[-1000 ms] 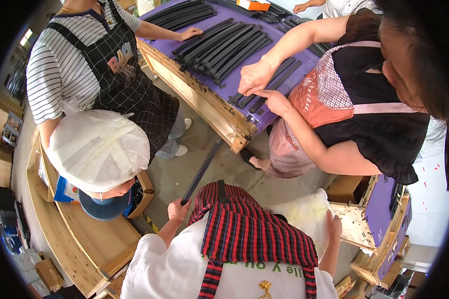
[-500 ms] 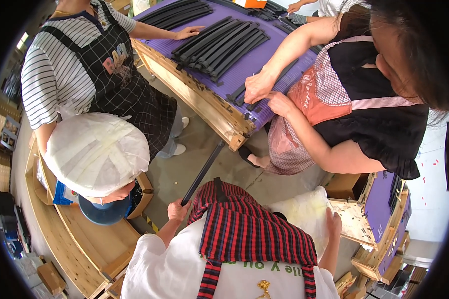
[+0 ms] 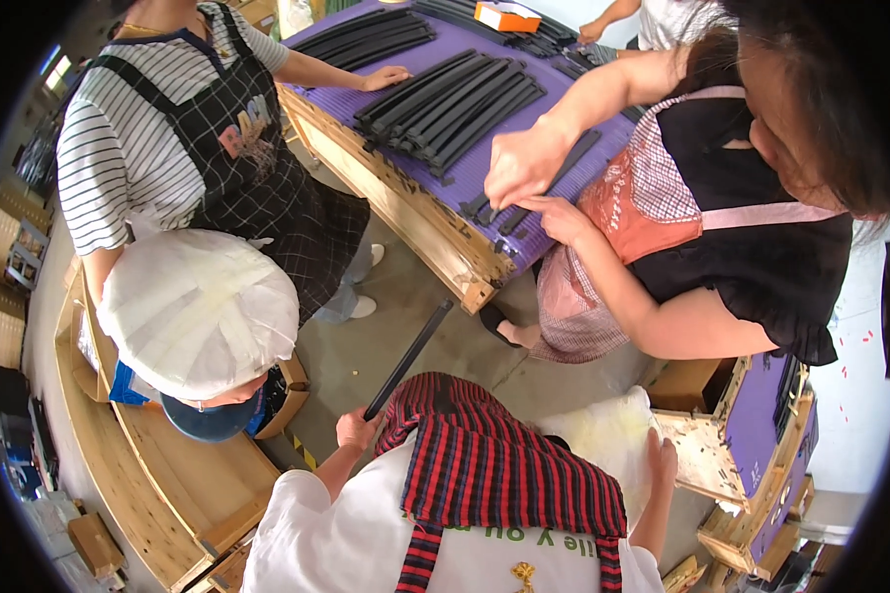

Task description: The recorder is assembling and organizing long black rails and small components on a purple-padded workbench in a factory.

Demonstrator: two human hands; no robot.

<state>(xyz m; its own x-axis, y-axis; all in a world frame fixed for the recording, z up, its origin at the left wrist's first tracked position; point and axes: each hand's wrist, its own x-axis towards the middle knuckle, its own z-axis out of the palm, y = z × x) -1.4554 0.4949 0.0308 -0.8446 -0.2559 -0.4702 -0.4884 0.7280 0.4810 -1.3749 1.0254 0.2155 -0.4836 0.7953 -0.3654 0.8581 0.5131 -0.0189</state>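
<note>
A long black strip (image 3: 412, 356) slants up and away from my left hand (image 3: 358, 428), whose fingers are wrapped round its near end. The strip's far tip stays short of the table's wooden corner. On the right, my right hand (image 3: 663, 457) is at the edge of a yellowish-white padded cloth (image 3: 608, 423), its fingers closed against that edge. My red and black striped apron (image 3: 514, 469) covers part of the cloth. Across from me, a co-worker's two hands (image 3: 529, 178) work at short black strips on the corner of the purple-topped table (image 3: 524, 252).
Several black strips (image 3: 445, 109) lie bundled on that table, with an orange box (image 3: 506, 16) behind. Another co-worker's hand (image 3: 386, 77) rests beside them. A round white padded thing (image 3: 198, 301) and a wooden bench (image 3: 183, 474) stand left, a second purple-topped table (image 3: 752, 425) right.
The view has shifted slightly. The co-worker's hands at the table corner have changed position over the strips. My hands keep the black strip and the cloth.
</note>
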